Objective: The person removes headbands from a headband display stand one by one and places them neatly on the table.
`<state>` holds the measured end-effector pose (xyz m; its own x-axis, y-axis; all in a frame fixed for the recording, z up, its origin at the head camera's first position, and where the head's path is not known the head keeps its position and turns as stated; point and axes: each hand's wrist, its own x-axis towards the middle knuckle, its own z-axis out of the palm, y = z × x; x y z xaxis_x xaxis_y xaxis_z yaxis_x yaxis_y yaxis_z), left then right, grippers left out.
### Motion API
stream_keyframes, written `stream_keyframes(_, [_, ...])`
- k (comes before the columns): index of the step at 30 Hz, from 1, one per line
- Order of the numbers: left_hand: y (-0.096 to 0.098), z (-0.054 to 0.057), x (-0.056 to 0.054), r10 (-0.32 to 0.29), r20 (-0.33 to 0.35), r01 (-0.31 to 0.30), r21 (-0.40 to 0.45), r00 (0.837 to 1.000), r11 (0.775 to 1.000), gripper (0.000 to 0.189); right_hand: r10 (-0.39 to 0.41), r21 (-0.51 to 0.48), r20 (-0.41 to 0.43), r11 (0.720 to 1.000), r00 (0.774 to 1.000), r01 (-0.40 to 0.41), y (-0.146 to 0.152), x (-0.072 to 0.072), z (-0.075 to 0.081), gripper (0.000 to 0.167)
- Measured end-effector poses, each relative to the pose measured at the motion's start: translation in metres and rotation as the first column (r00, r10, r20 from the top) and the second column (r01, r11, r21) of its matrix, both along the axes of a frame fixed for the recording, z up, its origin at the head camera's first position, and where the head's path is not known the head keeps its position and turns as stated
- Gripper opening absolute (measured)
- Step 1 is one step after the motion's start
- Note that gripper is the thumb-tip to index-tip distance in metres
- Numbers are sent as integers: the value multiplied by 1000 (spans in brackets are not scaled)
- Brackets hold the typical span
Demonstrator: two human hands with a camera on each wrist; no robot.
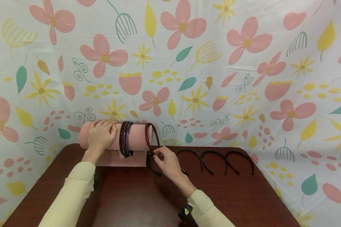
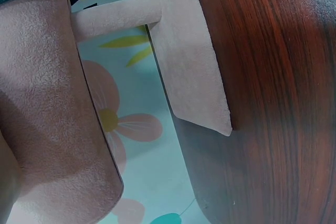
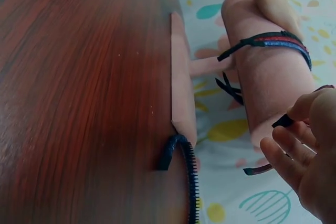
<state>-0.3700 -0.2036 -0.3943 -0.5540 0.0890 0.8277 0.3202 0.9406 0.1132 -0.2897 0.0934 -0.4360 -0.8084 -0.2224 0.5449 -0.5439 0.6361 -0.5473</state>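
Observation:
A pink plush headband stand, a thick roll on a post and flat base, stands at the back left of the table. My left hand rests on top of its left part, fingers laid over the roll. At the roll's right end my right hand pinches one dark tip of a dark red toothed headband. This headband arches over that end, its other tip hanging free in the right wrist view. Several headbands, black, red and blue, sit side by side around the roll's middle.
On the brown table, a row of dark headbands lies to the right of the stand. A dark toothed headband lies close by the stand's base. Behind the table hangs a flowered cloth.

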Motion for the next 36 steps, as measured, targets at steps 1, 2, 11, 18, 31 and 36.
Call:
stream_keyframes(1, [0,0,0,0,1,0,0,1000,1000,40,-1,4,1,1000,1000,1,2,1,0,12])
stream_keyframes(2, [0,0,0,0,2,0,-1,1000,1000,41,2,11,-5,1000,1000,-2,3,2,0,13])
stream_keyframes(11, [-1,-2,0,0,10,0,5,1000,1000,40,-6,100,-48,995,999,11,18,16,-3,13])
stream_keyframes(18, [-3,-1,1,-4,-5,4,7,1000,1000,38,0,117,-60,993,998,7,31,28,-6,14])
stream_keyframes(31, [-1,0,1,-16,-47,16,2,999,1000,38,78,137,24,987,997,-80,54,55,-18,14])
stream_keyframes(36, [1,0,0,-16,-43,16,2,999,1000,37,115,130,119,983,986,-130,59,66,-22,11])
